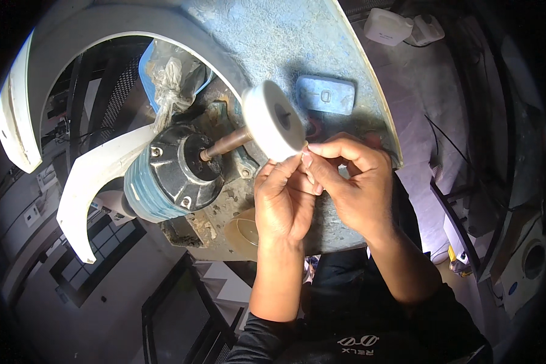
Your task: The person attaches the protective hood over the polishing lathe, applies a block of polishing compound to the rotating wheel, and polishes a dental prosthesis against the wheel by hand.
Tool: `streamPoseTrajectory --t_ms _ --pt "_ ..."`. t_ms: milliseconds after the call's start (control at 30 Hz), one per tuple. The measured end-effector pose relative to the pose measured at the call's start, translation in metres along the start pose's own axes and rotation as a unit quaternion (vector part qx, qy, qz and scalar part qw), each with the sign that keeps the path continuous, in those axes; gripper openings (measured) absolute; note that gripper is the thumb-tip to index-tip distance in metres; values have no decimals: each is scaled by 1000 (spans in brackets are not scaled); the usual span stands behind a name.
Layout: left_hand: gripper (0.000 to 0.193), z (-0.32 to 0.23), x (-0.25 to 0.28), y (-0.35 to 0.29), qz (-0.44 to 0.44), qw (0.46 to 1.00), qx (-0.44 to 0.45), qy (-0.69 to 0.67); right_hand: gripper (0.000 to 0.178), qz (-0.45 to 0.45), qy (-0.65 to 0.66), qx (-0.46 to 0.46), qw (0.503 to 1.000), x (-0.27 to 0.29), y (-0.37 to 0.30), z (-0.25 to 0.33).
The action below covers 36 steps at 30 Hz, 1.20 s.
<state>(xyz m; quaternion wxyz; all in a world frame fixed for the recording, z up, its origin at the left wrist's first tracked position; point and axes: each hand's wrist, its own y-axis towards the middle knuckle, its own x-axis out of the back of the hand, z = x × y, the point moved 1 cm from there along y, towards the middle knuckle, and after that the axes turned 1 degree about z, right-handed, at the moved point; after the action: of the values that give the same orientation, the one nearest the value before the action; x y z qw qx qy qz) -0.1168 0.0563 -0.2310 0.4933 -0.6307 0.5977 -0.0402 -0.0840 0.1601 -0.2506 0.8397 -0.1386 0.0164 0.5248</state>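
Observation:
A white polishing wheel [262,124] sits on the brown shaft [227,144] of a blue-and-black electric motor [179,173]. Right at the wheel's lower edge, the fingertips of my left hand [284,205] and my right hand [361,185] meet. Both hands are closed in a pinch around something tiny, which the fingers mostly cover; its kind does not show. My left palm is turned up, and my right hand comes in from the right with thumb and forefinger together. Beyond the wheel lies a flat light-blue rectangular object [326,95] on the worn blue worktop [267,42].
White curved guards [82,188] arch around the motor's left and far side. A knotted clear plastic bag [168,82] rests in a blue container [145,76] behind the motor. A translucent tan round container [242,229] stands left of my wrist. White jugs [388,27] are at far right.

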Motion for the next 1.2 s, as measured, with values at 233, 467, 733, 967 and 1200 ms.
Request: streamPoseTrajectory --t_ms 233,467,733,967,1200 --pt "17 1 0 2 -28 999 -4 -15 6 11 -34 -29 999 -3 4 5" --pt "17 3 0 -4 -2 999 -35 17 7 1 5 -13 1000 -1 -2 1" --pt "18 1 4 -3 -14 999 -21 26 6 28 -31 -30 999 2 -1 3" --pt "26 27 -2 -41 -94 930 -263 240 13 0 -158 185 970 7 -18 4" --pt "18 29 8 -37 -57 890 -328 311 21 51 -201 281 937 7 -19 3"
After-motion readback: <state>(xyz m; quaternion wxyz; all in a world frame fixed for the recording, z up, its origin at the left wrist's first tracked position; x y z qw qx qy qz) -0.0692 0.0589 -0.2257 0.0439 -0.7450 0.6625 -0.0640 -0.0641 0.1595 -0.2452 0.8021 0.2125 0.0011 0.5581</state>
